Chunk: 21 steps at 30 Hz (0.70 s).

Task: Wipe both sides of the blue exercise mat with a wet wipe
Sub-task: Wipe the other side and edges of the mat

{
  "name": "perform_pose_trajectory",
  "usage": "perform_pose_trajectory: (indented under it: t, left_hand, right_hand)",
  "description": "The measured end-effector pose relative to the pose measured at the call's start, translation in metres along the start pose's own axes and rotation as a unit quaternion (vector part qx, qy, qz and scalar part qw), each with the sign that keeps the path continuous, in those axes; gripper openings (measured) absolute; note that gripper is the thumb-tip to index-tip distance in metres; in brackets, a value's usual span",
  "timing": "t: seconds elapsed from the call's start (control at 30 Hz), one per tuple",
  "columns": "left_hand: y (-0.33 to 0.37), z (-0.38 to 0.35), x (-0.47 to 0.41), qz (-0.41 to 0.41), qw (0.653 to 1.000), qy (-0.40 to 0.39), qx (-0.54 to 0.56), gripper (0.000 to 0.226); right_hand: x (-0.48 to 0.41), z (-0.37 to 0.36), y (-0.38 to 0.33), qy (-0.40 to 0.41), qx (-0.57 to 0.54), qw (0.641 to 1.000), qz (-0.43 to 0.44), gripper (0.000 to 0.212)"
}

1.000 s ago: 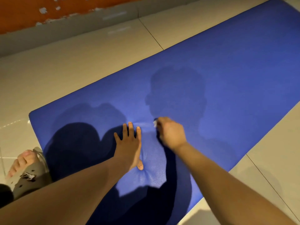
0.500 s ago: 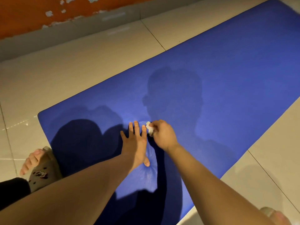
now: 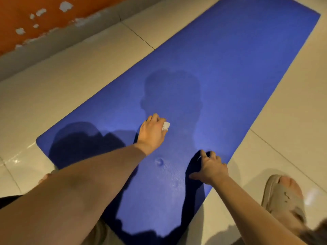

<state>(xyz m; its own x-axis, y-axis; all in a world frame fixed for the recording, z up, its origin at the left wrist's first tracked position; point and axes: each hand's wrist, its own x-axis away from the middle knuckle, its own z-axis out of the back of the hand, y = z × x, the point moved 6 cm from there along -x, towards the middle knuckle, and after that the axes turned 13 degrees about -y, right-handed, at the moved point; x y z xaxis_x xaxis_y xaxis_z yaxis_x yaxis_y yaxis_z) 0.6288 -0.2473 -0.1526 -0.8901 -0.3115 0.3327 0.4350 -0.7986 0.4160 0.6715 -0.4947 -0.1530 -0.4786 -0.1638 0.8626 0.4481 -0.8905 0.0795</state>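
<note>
The blue exercise mat lies flat on the tiled floor and runs from the near left to the far right. My left hand reaches over its near half and grips a crumpled white wet wipe against the mat. My right hand rests palm down on the mat close to its right long edge, fingers spread and holding nothing. Shadows of my head and arms fall across the mat.
My right foot in a beige sandal stands on the pale floor tiles just right of the mat. An orange wall with peeling paint and a grey base strip runs along the far left.
The wipe has gone from my right hand to my left hand. My left hand moved forward with it. My right hand moved back toward the mat's right edge. The view shifted right.
</note>
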Motion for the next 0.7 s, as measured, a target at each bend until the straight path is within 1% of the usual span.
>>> perform_pose_trajectory:
  t: [0.07, 0.13, 0.23, 0.33, 0.43, 0.5, 0.63, 0.7]
  left_hand:
    - [0.008, -0.001, -0.026, 0.007, 0.998, -0.062, -0.019, 0.022]
    - [0.007, -0.002, -0.042, 0.008, 0.993, -0.111, -0.047, 0.02]
    - [0.0, -0.001, -0.044, -0.024, 0.99, -0.117, -0.071, 0.016]
    - [-0.015, -0.003, -0.032, -0.047, 0.991, -0.11, -0.061, 0.013]
    - [-0.041, -0.006, 0.004, -0.086, 0.99, -0.106, -0.037, 0.014]
    - [-0.062, -0.009, 0.038, -0.122, 0.987, -0.093, -0.045, 0.015]
    - [-0.083, -0.018, 0.082, -0.157, 0.963, -0.197, -0.093, 0.016]
    - [-0.082, -0.019, 0.079, -0.172, 0.957, -0.208, -0.103, 0.015]
  right_hand:
    - [0.002, -0.024, -0.007, 0.015, 0.013, 1.0, -0.001, 0.13]
    - [0.001, -0.036, -0.009, 0.03, 0.024, 0.999, -0.002, 0.136]
    - [0.0, -0.036, -0.006, 0.034, 0.029, 0.999, 0.005, 0.138]
    - [0.001, -0.035, -0.004, 0.049, 0.028, 0.998, 0.011, 0.138]
    - [0.005, -0.037, -0.003, 0.076, 0.023, 0.997, 0.017, 0.136]
    - [0.006, -0.036, -0.003, 0.087, 0.021, 0.996, 0.021, 0.136]
    - [0.011, -0.031, -0.009, 0.088, 0.012, 0.996, 0.017, 0.138]
    - [0.013, -0.03, -0.012, 0.084, 0.005, 0.996, 0.014, 0.138]
